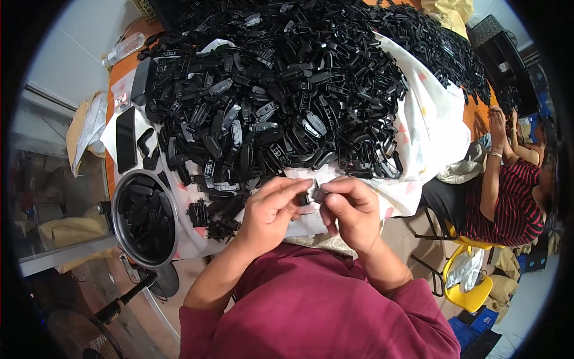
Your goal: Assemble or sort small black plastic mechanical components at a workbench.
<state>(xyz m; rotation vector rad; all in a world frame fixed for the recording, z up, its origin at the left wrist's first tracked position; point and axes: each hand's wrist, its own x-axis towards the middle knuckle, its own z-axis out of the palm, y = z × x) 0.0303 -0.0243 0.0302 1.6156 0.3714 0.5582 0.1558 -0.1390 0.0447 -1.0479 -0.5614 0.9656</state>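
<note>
In front of my chest, my left hand (pixel 270 210) and my right hand (pixel 354 214) are close together, both with fingertips pinched. Between them is a small black plastic part (pixel 318 194), with a thin pointed piece rising from it. Both hands grip it; I cannot tell whether it is one piece or two. Just beyond the hands, a large heap of black plastic clip-like parts (pixel 251 128) covers the white cloth (pixel 421 143). A few small black pieces (pixel 206 218) lie to the left of my left hand.
At the left stand a metal-rimmed bowl (pixel 174 206) of black parts, a black phone (pixel 126 140) and a clear plastic bottle (pixel 124 49). Another person in a striped shirt (pixel 505 200) sits at the right, near a yellow chair (pixel 469 296). A fan (pixel 89 335) is at lower left.
</note>
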